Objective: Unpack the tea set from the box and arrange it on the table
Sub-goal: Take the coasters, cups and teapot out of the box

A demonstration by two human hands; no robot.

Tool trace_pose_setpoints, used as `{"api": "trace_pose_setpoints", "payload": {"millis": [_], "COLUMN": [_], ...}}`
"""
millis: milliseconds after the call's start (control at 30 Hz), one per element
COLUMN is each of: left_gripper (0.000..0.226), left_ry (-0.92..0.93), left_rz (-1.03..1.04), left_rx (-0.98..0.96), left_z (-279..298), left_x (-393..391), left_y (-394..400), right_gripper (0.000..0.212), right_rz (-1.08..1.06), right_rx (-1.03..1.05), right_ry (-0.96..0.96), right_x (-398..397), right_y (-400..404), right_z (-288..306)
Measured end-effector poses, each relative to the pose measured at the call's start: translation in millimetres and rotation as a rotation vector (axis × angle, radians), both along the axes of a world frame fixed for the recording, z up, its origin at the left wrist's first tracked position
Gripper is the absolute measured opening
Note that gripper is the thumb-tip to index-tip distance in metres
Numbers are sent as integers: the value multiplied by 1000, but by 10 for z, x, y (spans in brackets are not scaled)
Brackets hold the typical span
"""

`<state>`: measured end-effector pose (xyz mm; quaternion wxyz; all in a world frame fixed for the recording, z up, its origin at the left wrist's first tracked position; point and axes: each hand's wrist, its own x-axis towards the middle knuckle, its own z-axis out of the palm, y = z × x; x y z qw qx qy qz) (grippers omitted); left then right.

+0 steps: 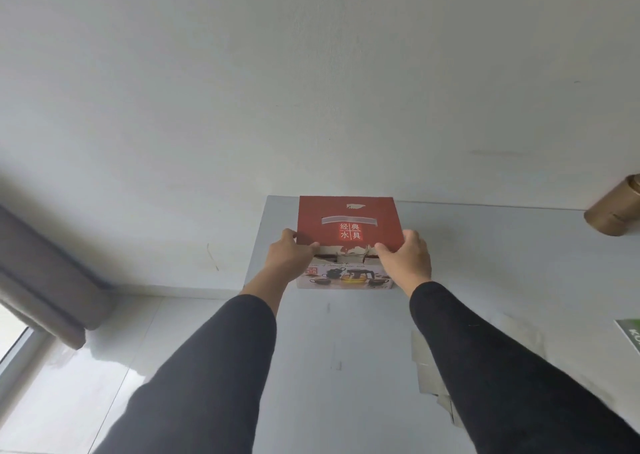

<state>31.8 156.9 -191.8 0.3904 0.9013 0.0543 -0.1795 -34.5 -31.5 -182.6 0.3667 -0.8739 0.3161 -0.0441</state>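
Observation:
A red tea set box (349, 218) stands on the grey table (519, 263) near the far wall, its front panel showing a printed teapot and cups. The red lid is torn along its front edge. My left hand (289, 256) grips the lid's front left corner, fingers curled over the edge. My right hand (405, 258) grips the front right corner the same way. The lid looks slightly lifted at the front, with a gap beneath it. The contents are hidden.
A brass-coloured cylindrical tin (614, 211) lies at the table's far right. A green printed item (630, 337) pokes in at the right edge. The table's left edge runs close to the box, with floor and a grey curtain (41, 280) beyond.

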Motion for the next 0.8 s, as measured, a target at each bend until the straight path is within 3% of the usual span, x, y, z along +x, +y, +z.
{"api": "trace_pose_setpoints", "payload": {"millis": [133,267,467,600,700,800], "left_gripper": [67,55,54,53,54,57], "left_ry": [-37,-30,-15,2,11,8], "left_rz": [-29,-10,24,45,53,68], "left_rx": [4,-20,-25,-28,-38,-55], "left_z": [-18,-29,-30,-10,-6,-16], "left_x": [-122,-173,-170,-158,-159,-168], "left_y": [-38,-80,-110,-94,-90,-103], "right_gripper": [31,20,30,30,44,20], "right_rz": [34,116,195,242,184,173], "right_rx": [-354,-428,-210,83,316,417], "right_ry": [-110,-58,39,109,119,127], "right_x": [-152,-245,-235,-205,-210,-200], "right_y": [311,354,336,399,376,328], "right_z": [-31,-103,-98,-127,-105,-98]}}
